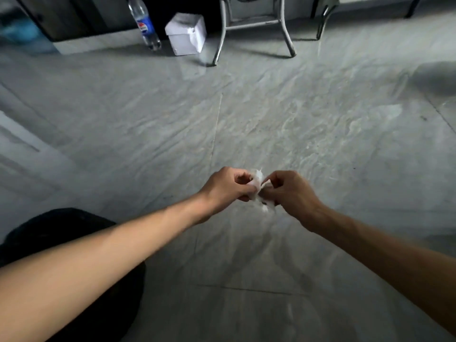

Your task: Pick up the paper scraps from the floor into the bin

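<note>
Both hands meet above the floor (271, 107): left hand (229, 188) and right hand (288, 191), fingers curled, pinch one wad of paper scraps (257, 181) between them, probably bunching it for a single drop into the dark bin (61, 225), near left.

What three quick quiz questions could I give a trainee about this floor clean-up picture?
1. True or false: the paper scraps lie untouched on the floor.
2. What stands just left of the white box? A) a plastic bottle B) a broom C) a shoe
3. Which hands hold the scraps?
Key: 1 false, they are in the hands. 2 A. 3 Both: the left hand and the right hand pinch them.
</note>
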Motion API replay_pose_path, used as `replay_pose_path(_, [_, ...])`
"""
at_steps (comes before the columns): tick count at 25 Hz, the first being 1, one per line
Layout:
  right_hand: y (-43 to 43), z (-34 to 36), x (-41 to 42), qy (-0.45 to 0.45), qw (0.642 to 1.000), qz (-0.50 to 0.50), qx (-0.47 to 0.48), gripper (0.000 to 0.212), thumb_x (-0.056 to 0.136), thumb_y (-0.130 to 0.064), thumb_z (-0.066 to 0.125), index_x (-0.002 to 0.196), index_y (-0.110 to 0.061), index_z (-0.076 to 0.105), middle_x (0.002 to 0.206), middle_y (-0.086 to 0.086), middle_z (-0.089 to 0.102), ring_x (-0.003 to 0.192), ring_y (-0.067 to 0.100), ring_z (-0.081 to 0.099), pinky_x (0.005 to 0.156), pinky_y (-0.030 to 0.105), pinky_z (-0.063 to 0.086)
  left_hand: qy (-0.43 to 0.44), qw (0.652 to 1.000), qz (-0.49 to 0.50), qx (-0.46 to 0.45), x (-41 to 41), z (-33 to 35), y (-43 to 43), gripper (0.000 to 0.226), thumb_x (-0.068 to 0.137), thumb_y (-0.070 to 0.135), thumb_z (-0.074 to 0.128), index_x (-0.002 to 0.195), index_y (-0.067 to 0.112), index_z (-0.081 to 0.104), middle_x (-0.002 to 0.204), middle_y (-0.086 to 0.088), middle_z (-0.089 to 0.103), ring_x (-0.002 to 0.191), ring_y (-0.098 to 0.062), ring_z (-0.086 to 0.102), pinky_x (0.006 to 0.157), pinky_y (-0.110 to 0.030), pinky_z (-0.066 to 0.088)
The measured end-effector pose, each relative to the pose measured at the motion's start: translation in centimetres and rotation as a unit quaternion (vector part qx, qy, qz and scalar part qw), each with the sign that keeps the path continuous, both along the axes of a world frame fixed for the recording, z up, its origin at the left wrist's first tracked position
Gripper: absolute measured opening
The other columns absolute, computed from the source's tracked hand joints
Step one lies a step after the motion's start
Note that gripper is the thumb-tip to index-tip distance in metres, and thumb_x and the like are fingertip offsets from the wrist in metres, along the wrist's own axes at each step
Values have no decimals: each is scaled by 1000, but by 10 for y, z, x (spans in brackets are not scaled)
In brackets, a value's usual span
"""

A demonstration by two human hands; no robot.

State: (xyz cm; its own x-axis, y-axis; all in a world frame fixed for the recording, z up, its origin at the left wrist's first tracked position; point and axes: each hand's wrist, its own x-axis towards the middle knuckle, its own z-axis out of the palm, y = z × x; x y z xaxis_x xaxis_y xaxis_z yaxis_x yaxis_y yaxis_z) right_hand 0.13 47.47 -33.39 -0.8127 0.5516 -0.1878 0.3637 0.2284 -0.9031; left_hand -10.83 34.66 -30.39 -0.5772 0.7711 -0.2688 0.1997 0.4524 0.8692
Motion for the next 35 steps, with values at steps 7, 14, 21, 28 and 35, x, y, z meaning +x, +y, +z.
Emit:
replay_pose_path(7, [-109,111,-53,65,982,170,-58,10,75,4,68,83,0,67,70,8,64,60,12,61,58,20,53,101,987,114,60,-23,95,-135,13,80,5,68,71,15,67,69,-7,70,64,-18,70,67,-31,58])
replay_pose_path(14, [-197,127,-95,-5,959,282,9,19,81,2,57,81,-15,66,76,11,69,66,19,68,61,27,56,369,910,115,-148,-45,108,-282,22,82,27,59,67,12,53,61,-5,58,61,-19,56,56,-29,39])
replay_pose_path(21, [-223,115,-95,-54,931,336,132,12,81,-8,60,87,-16,68,71,-3,69,61,8,67,56,19,52,269,854,-23,-444,-59,67,-343,22,83,34,59,103,26,54,95,1,59,78,-18,56,60,-30,38])
replay_pose_path(28, [-188,130,-79,-115,920,336,163,9,82,-11,61,89,-13,66,71,-6,65,56,7,63,40,7,39,343,878,-29,-333,-64,97,-276,33,85,43,54,113,28,54,116,1,63,104,-23,59,78,-36,45])
replay_pose_path(35, [-102,158,-54,-207,908,308,194,14,84,-14,59,92,-8,69,82,7,71,54,11,61,39,11,41,347,877,-131,-307,-61,132,-142,40,81,54,59,111,28,57,115,-2,66,104,-25,61,90,-40,50])
